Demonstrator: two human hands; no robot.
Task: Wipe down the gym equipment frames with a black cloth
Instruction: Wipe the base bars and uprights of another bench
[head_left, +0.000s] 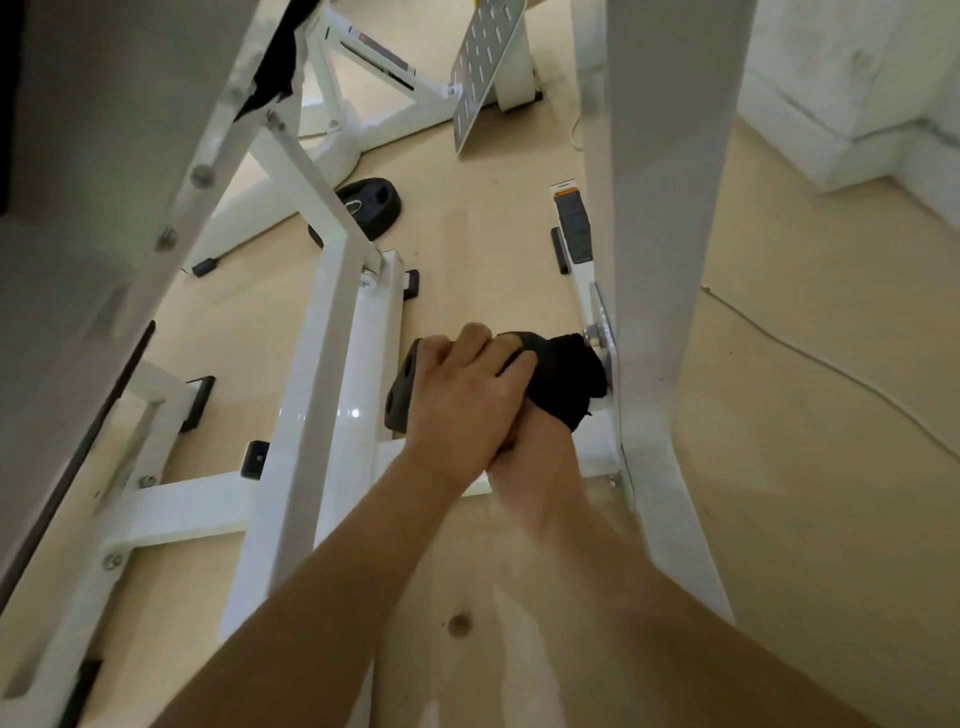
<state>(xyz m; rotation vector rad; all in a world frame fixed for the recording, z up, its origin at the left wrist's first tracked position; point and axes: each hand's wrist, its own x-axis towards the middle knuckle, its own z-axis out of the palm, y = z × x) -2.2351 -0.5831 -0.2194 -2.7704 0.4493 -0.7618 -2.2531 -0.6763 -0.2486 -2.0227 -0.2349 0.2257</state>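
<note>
1. Nearest me, two bare forearms reach down over the pale wooden floor (805, 519), meeting low beside the machine.
2. The left hand (462, 400) lies on top, its fingers (506, 343) curled round the black cloth (569, 374). The right hand (540, 467) sits underneath and is blurred. Its fingers are hidden, so I cannot tell how they lie.
3. The cloth is bunched into a wad and pressed against the foot of the white upright post (654, 234), just below a bolt (592, 332) at the joint with the base.
4. A black block with holes (402, 389) shows just left of the left hand, partly behind it.
5. Further off run the sloping white rail (332, 364), a black weight plate (371, 205) on the floor, and a perforated footplate (485, 57) of a second frame.
6. I judge the work to be midway at best. Only this bottom joint is under the cloth, no surface shows clearly as wiped, and the rails, the far frame and the upper posts look left to do.
</note>
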